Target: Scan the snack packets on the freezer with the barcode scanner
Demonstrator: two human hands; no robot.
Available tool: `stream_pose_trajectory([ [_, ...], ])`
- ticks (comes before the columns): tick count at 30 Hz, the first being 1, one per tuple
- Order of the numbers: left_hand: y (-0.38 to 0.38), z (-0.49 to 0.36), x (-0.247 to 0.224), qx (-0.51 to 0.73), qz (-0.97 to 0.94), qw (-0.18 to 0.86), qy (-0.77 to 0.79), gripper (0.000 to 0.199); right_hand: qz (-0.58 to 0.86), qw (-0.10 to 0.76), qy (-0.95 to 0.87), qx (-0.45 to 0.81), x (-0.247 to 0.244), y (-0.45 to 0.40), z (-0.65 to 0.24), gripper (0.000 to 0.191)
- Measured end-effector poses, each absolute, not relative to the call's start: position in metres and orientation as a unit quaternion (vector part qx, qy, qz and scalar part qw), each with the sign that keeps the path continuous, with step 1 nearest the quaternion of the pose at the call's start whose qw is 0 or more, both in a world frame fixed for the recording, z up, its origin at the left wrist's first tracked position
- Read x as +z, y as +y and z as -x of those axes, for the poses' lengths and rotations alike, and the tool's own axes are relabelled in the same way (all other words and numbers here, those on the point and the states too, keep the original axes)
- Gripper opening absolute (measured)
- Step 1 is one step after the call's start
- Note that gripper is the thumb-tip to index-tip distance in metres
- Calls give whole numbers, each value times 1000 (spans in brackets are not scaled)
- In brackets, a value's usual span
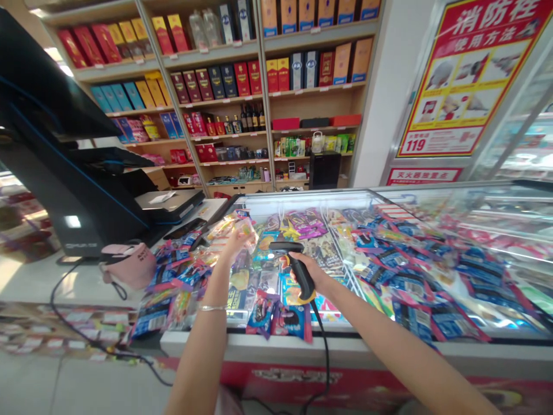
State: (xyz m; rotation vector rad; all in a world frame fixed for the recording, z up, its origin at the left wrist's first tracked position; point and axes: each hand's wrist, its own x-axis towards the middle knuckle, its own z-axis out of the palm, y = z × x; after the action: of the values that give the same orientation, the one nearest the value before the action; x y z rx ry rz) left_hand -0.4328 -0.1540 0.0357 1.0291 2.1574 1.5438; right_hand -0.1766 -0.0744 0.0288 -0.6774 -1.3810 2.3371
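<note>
My left hand (233,246) is closed on a clear candy packet (247,231) with coloured contents, held over the left end of the glass-topped freezer. A silver bracelet (213,308) circles that wrist. In my right hand (311,271) is a black barcode scanner (303,280), gripped by its handle, with its head tilted toward the packet. The scanner's cable (324,340) hangs down over the front edge. Two blue and pink snack bags (292,320) lie on the glass just below the scanner. Another pile of blue bags (173,276) lies left of my left forearm.
Many more blue snack bags (410,282) cover the freezer's right half. At the left stand a black checkout terminal (82,222) and a pink cup-like pouch (128,265) on the counter. Shelves of boxed bottles (235,80) line the back wall. The freezer's pale front rim (354,346) runs across.
</note>
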Motion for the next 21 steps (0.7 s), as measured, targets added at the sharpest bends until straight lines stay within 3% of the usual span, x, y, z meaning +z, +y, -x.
stream_pose_trajectory([
  [4, -143, 406, 30, 633, -318, 277, 649, 52, 230, 170, -492, 823, 31, -74, 174, 28],
  [9, -141, 389, 33, 679, -271, 354, 583, 46, 180, 191, -528, 807, 35, -70, 167, 29],
  [21, -148, 394, 32, 667, -289, 321, 607, 67, 133, 201, -641, 728, 31, -62, 166, 40],
])
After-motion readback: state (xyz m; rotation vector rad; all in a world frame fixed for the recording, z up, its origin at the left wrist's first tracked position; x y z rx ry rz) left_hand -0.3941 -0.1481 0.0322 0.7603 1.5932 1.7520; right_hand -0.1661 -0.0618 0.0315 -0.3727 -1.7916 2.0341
